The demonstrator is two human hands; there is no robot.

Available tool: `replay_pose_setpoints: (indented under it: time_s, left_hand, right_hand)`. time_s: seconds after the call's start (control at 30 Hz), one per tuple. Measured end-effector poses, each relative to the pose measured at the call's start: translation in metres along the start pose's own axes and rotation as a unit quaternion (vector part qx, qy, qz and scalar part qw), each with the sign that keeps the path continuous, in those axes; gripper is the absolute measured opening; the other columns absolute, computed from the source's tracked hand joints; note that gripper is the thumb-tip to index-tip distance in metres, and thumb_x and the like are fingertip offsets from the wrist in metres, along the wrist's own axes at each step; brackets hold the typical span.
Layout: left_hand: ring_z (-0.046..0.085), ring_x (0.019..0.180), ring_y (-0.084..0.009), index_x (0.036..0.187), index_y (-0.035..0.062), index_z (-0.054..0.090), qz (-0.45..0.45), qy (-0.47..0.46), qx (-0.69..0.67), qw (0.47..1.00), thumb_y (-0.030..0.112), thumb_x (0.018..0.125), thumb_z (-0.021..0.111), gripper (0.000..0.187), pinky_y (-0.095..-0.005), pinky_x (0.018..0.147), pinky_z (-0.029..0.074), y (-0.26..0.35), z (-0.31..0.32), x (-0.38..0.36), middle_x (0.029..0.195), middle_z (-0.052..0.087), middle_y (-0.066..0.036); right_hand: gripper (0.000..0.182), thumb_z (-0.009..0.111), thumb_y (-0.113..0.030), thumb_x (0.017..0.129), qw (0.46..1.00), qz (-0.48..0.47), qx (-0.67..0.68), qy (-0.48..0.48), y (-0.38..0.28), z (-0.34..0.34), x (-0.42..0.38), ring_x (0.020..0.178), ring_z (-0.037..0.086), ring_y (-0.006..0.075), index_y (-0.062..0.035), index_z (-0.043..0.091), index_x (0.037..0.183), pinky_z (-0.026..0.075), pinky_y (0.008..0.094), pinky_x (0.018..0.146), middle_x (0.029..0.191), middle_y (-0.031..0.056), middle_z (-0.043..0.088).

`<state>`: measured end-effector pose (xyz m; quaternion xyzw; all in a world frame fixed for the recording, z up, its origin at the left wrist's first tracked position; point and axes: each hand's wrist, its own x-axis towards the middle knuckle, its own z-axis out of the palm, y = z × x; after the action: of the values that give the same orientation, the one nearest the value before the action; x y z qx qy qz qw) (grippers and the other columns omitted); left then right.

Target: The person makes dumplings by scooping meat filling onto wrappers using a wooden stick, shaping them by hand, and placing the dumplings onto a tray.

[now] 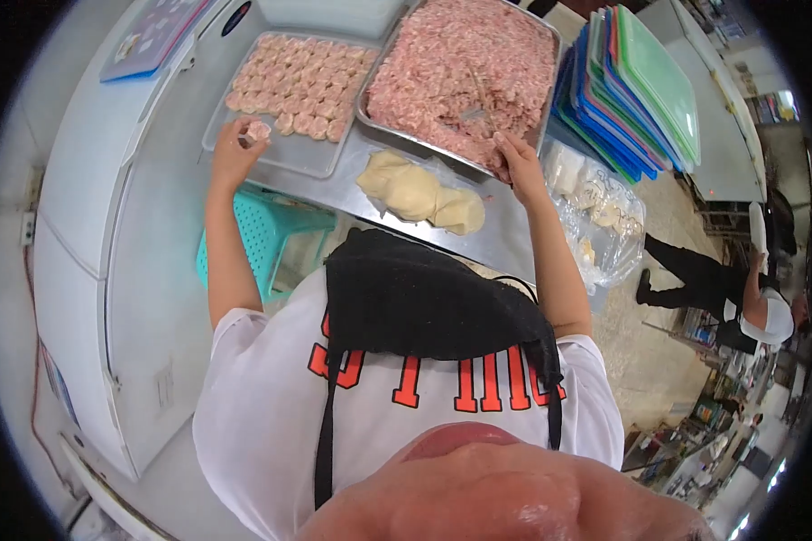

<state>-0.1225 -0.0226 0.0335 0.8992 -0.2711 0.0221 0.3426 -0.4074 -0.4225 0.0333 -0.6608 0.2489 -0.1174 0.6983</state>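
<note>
My left hand (234, 151) is closed around a small meat-filled dumpling (258, 131), over the near left corner of a clear tray (311, 159). Rows of similar dumplings (302, 77) fill much of that tray. At the near right corner of a deep metal pan (397, 129), my right hand (519, 165) has its fingers pinched together; what they grip is hard to make out. Pink minced meat (460, 59) fills the pan, with a hollow scooped in its near part. Stacks of pale dough wrappers (415, 194) lie on the metal table (356, 185) between my hands.
To the right stand stacked coloured plastic trays or lids (641, 86), with plastic bags of pale food (595, 203) beside them. A turquoise stool (257, 234) is under the table's left side. Left is a white freezer (167, 270). Another person (731, 288) is farther right.
</note>
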Motion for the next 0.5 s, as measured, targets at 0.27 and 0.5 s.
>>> replay_pose_setpoints:
  time_s: [0.27, 0.5]
  left_hand:
    - [0.062, 0.092, -0.033, 0.125, 0.0081, 0.05, -0.053, 0.107, 0.115, 0.986, 0.022, 0.077, 0.067, 0.053, -0.0422, 0.079, 0.049, -0.01, 0.024, 0.022, 0.106, 0.063, -0.017]
    - [0.061, 0.095, -0.0378, 0.131, 0.002, 0.042, -0.072, -0.003, 0.092, 0.993, 0.018, 0.077, 0.065, 0.062, -0.0449, 0.081, 0.048, -0.018, 0.055, 0.027, 0.105, 0.062, -0.023]
  right_hand:
    - [0.02, 0.053, -0.029, 0.096, 0.996, 0.07, 0.031, -0.045, -0.009, -0.001, 0.002, 0.041, 0.035, 0.005, -0.0093, 0.06, 0.095, 0.022, 0.0219, 0.037, 0.058, -0.0035, 0.047]
    - [0.02, 0.052, -0.026, 0.096, 0.999, 0.037, 0.021, -0.029, -0.008, 0.001, -0.001, 0.041, 0.036, 0.0048, -0.0082, 0.06, 0.091, 0.023, 0.0211, 0.037, 0.057, -0.0035, 0.047]
